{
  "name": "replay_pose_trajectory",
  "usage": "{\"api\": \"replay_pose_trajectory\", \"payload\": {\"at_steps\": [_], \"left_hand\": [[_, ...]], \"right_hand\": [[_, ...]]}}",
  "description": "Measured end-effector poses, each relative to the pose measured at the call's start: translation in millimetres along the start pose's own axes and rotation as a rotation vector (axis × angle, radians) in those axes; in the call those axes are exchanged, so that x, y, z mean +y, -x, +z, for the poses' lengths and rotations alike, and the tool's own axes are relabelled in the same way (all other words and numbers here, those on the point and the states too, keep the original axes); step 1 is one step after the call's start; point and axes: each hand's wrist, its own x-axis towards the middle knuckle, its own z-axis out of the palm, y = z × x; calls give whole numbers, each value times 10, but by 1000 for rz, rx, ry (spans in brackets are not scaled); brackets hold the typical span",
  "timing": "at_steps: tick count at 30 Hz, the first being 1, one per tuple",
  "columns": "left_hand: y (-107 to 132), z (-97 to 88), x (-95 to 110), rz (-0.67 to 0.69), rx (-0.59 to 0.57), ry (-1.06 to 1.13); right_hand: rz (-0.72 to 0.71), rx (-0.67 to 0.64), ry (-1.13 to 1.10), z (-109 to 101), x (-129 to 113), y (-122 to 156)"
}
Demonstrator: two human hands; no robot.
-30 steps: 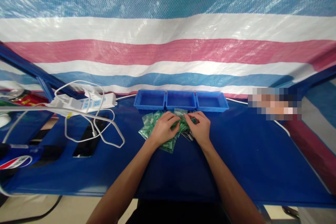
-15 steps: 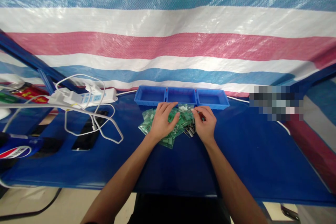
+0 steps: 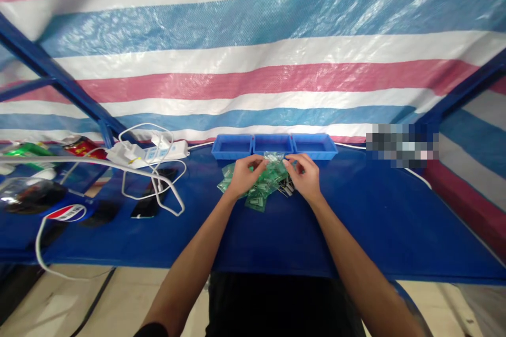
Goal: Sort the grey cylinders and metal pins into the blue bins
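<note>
A small clear plastic bag (image 3: 274, 156) with light pieces in it is spread between my two hands. My left hand (image 3: 245, 174) pinches its left side between thumb and fingers. On the other side, my right hand (image 3: 307, 176) has thumb and forefinger closed at the bag's right edge. Below them lies a pile of green-tinted small plastic bags (image 3: 258, 197), partly covered by my left hand. Loose cylindrical parts with thin wire legs, which look like capacitors (image 3: 288, 187), lie at the pile's right, just under my right hand.
Three joined blue bins (image 3: 233, 157) stand behind the pile. To the left are a white power strip (image 3: 168, 154) with tangled cables, a dark phone (image 3: 144, 208), a Pepsi bottle (image 3: 71, 212) and cans. A pixelated object (image 3: 403, 145) sits at the back right of the blue table (image 3: 379, 221).
My left hand's fingers have gone from spread over the pile to a pinch on the bag. The bag now stretches between both hands. The camera view has shifted.
</note>
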Motion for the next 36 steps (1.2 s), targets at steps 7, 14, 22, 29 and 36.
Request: {"api": "replay_pose_trajectory", "payload": {"at_steps": [7,14,22,29,36], "left_hand": [[-99,-252,-273,-175,323,212],[-226,-422,-438,-272,506,342],[-82,-292,-278,-163,368,85],[9,-85,-211,-75,211,-4],[69,-9,-122,-40,119,-78]], "right_hand": [[-27,17,103,-93,240,4],[-10,23,126,-106,287,-3],[-204,-216,165,-207,335,1],[-248,-326,238,-121,325,42],[-192,-278,249,-89,375,53]]}}
